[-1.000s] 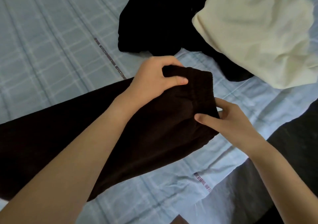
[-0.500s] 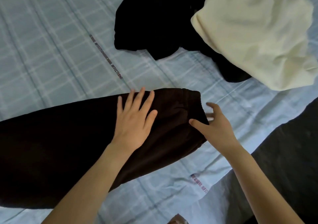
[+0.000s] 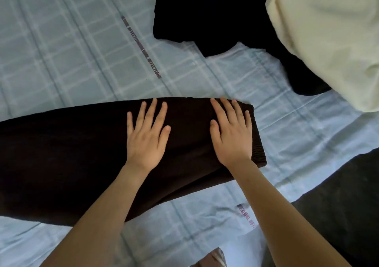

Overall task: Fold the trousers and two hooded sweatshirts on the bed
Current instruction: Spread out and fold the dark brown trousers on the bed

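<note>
Flat under both hands' fingers (image 3: 222, 110) lie trousers (image 3: 61, 154).

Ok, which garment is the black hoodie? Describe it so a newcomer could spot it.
Start at the blue checked bed sheet and look to its far right part. There the black hoodie lies crumpled, partly under the cream hoodie. Unlike the dark brown trousers, it is unfolded, and no hand touches it.

bed (image 3: 61, 51): pale blue plaid sheet, creased toward near right corner | print: reddish lettering strips (image 3: 141, 47) | dark grey blanket (image 3: 338, 205) at right edge | light: soft, even
</note>
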{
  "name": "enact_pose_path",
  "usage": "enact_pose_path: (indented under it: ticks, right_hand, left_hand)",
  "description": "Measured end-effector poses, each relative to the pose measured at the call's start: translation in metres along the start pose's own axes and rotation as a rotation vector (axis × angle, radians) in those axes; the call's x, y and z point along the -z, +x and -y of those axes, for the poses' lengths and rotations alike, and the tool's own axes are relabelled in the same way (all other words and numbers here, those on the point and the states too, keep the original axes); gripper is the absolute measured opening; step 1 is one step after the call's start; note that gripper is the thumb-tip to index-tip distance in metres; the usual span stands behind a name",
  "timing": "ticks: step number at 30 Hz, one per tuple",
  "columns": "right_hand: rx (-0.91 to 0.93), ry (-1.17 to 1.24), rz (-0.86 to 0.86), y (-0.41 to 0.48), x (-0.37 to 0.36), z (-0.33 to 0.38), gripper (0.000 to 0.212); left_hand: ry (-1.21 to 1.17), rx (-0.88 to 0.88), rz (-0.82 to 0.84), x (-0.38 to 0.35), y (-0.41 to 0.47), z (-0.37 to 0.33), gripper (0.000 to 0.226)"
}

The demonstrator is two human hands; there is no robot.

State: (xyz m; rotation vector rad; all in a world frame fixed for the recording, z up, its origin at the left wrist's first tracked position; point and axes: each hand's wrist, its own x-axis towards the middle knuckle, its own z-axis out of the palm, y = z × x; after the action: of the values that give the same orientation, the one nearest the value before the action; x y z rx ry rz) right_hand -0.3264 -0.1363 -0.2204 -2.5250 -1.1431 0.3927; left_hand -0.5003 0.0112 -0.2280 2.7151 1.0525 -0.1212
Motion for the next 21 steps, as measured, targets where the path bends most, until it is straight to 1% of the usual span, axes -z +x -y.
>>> enact_pose_path:
  ticks: [5,7,9,11,14,16,17,19,20,21]
  right_hand:
    - [0.027,0.111,0.074,-0.011,0.030,-0.002,0.051]
    - [0.003,0.097,0.002,-0.030,0.043,-0.005,0.053]
    - [-0.102,0.084,-0.084,-0.057,0.052,-0.008,0.054]
    - [-0.244,0.135,-0.115,-0.081,0.056,-0.009,0.054]
    - [-0.459,0.317,-0.118,-0.104,0.059,-0.007,0.061]
    - [-0.565,0.418,-0.117,-0.113,0.057,-0.003,0.067]
    - [-0.618,0.525,-0.088,-0.116,0.055,0.000,0.069]
    - [-0.710,0.847,-0.017,-0.121,0.050,0.008,0.077]
    - [-0.742,0.980,-0.018,-0.123,0.046,0.011,0.080]
    - [-0.750,1.036,-0.049,-0.124,0.043,0.013,0.082]
  left_hand:
    - [-0.032,0.016,0.011,0.023,-0.005,-0.011,0.061]
    - [-0.065,-0.018,-0.026,0.036,-0.023,-0.029,0.063]
    - [-0.109,-0.134,-0.042,0.041,-0.041,-0.057,0.062]
    - [-0.122,-0.227,-0.043,0.034,-0.048,-0.077,0.060]
    - [-0.109,-0.221,-0.004,0.012,-0.041,-0.086,0.059]
    - [-0.075,-0.217,0.025,-0.001,-0.038,-0.085,0.060]
    - [-0.058,-0.219,0.029,-0.006,-0.038,-0.084,0.060]
    - [-0.048,-0.225,0.020,-0.009,-0.038,-0.082,0.061]
    - [-0.050,-0.227,0.015,-0.009,-0.038,-0.083,0.061]
    - [-0.052,-0.229,0.010,-0.008,-0.038,-0.083,0.061]
